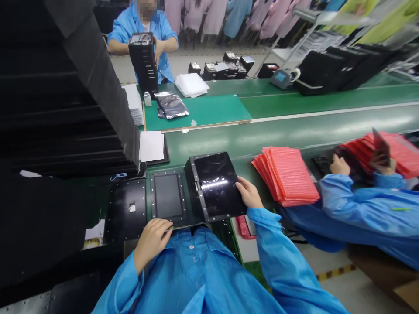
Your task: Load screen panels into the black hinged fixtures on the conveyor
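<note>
My right hand holds the right edge of a glossy black panel, thumb on its top face. That panel lies on a thick black stack with a metal strip along its left side. My left hand is bent at the near edge of a flat black frame with a grey centre, its fingers pressed together near a small yellowish tip. What that hand grips is too small to make out. Left of the frame lies another black plate with a small white patch.
Tall black stacks rise at the left. Red bubble bags lie to the right, beside a co-worker's sleeves. White paper lies behind the frame. Across the bench, a person holds a black stack.
</note>
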### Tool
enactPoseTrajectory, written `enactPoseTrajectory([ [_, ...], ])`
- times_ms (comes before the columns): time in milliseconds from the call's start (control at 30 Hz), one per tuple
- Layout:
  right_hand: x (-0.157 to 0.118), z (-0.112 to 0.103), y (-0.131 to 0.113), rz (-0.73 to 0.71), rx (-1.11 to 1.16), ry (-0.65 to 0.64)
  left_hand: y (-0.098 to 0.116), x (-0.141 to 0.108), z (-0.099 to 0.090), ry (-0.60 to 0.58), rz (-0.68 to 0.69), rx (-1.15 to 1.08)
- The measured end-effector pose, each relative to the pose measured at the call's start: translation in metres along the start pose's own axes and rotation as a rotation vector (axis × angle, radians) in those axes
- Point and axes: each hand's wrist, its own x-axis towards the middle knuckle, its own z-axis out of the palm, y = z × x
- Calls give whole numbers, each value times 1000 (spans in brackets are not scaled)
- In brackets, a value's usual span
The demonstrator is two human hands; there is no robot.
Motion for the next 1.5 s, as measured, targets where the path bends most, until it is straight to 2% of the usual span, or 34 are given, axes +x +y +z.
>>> enactPoseTrajectory([
  [133, 5, -3, 13, -180, -295, -22, 14, 30, 14, -104, 11, -74],
  [233, -3, -13, 34, -227, -397, -92, 22, 54, 42, -190, -112, -184],
  [333, -26, -24, 62, -128, -272, -156, 32, 70, 83, -216, -277, -397],
  [433, -50, -33, 86, 37, -35, -160, 46, 74, 119, -123, -440, -624],
  [500, -56, -38, 95, 98, 111, -223, 57, 72, 133, -65, -578, -716],
  [600, -51, -49, 98, 120, 228, -450, 69, 66, 138, -5, -715, -742],
  [700, -39, -59, 95, 109, 209, -610, 73, 63, 136, 20, -746, -708],
  [867, -40, -63, 93, 38, 30, -648, 83, 59, 136, 23, -776, -670],
  [1033, -51, -64, 95, 15, -25, -595, 101, 67, 127, 85, -872, -620],
  [1133, -24, -54, 93, 30, 5, -611, 82, 102, 112, 89, -797, -612],
  [1233, 43, -25, 78, 31, 57, -579, 43, 167, 91, 176, -720, -558],
  [1333, 114, 13, 54, -14, 125, -512, 13, 226, 76, 253, -797, -618],
  [1400, 143, 32, 46, -13, 173, -498, 4, 245, 75, 279, -844, -629],
  [1500, 154, 43, 45, -5, 189, -458, 0, 251, 82, 314, -821, -543],
])
